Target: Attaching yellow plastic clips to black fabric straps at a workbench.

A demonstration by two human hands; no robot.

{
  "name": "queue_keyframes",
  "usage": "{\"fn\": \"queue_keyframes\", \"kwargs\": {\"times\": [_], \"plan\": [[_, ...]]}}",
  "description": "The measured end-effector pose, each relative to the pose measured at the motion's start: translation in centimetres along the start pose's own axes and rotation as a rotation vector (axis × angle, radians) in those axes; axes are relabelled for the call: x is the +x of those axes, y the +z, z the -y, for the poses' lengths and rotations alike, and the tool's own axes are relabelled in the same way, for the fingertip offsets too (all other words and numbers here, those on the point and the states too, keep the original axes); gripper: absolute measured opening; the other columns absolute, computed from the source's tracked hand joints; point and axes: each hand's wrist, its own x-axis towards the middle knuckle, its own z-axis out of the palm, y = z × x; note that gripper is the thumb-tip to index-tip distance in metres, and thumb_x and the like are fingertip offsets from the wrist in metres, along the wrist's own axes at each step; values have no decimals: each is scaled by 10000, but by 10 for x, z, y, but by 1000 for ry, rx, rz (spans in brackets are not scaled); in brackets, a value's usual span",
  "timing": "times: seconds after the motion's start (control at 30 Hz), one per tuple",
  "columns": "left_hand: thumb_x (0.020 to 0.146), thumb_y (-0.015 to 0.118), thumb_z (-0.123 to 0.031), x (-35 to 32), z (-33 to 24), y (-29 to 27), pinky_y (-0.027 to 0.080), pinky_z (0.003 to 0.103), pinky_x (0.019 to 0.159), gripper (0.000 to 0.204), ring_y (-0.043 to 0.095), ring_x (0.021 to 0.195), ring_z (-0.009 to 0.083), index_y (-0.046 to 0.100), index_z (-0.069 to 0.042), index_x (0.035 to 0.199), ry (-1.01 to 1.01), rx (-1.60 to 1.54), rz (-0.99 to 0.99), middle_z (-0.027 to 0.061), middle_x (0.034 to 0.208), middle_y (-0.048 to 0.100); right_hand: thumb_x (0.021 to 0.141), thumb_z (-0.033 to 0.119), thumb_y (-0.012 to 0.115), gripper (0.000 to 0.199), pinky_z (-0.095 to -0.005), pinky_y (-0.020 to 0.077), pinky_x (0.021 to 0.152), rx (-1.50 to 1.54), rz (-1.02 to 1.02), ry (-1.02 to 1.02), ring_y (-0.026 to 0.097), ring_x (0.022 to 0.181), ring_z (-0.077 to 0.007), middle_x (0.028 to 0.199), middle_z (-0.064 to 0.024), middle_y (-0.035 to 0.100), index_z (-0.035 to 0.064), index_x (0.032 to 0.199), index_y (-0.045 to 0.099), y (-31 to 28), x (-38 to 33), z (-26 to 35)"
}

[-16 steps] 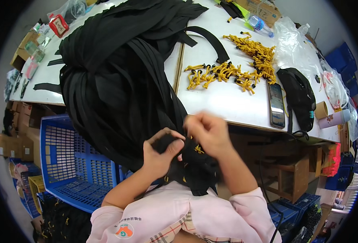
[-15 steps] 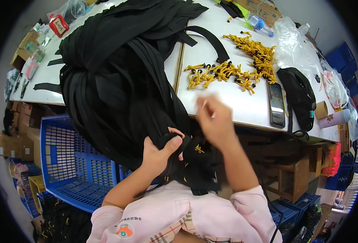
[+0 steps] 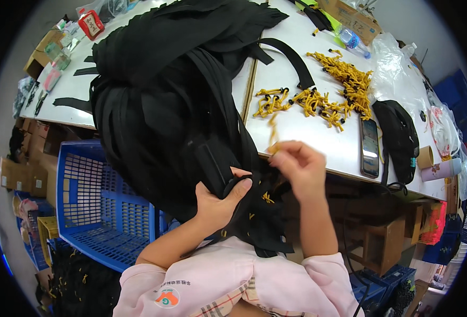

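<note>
My left hand [image 3: 217, 203] is closed on a black fabric strip [image 3: 212, 164] that looks like zipper tape, thumb on top. The strip comes from a large heap of similar black strips [image 3: 138, 111] spilling over the table's front edge. To the right, my right hand [image 3: 303, 169] pinches a yellow cord pull [image 3: 273, 129], blurred, which sticks up from the fingertips, apart from the strip. More yellow cord pulls with black ends [image 3: 349, 84] lie piled on the table beyond. Black strips with yellow cords [image 3: 268, 198] hang below my hands at my lap.
On the white table [image 3: 318, 150] lie a phone [image 3: 370, 148], a black pouch [image 3: 397, 142], a water bottle [image 3: 354, 42] and a clear plastic bag [image 3: 394, 66]. A blue crate [image 3: 106, 206] stands at the lower left. A cable [image 3: 361, 264] hangs at the right.
My right hand has come nearer the table's front edge and now visibly holds a yellow cord pull. The left keeps its grip on the black strip. The view has shifted slightly.
</note>
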Motion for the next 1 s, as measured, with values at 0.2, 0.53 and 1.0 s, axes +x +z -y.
{"fn": "queue_keyframes", "kwargs": {"times": [0.2,0.53,1.0], "plan": [[737,600,4,-9,-10,3,445,229,708,79,547,772,93,580,-7,812,73,-7,24,42,825,595,660,-15,614,153,-264,452,643,-418,93,-558,572,695,-227,797,-135,574,-15,790,534,21,-26,-2],[716,632,-69,-12,-13,-12,432,218,670,172,527,727,84,575,14,856,-210,-69,169,24,774,581,671,-51,598,119,-205,449,599,-267,331,-372,568,684,-154,798,-118,565,-28,763,526,15,-31,4],[735,599,-34,-7,-18,-15,484,270,665,243,566,758,143,530,8,964,-295,-407,115,93,842,573,777,24,541,50,-180,390,456,325,200,15,462,533,-75,675,-35,493,-15,809,532,34,-42,-14]]}}
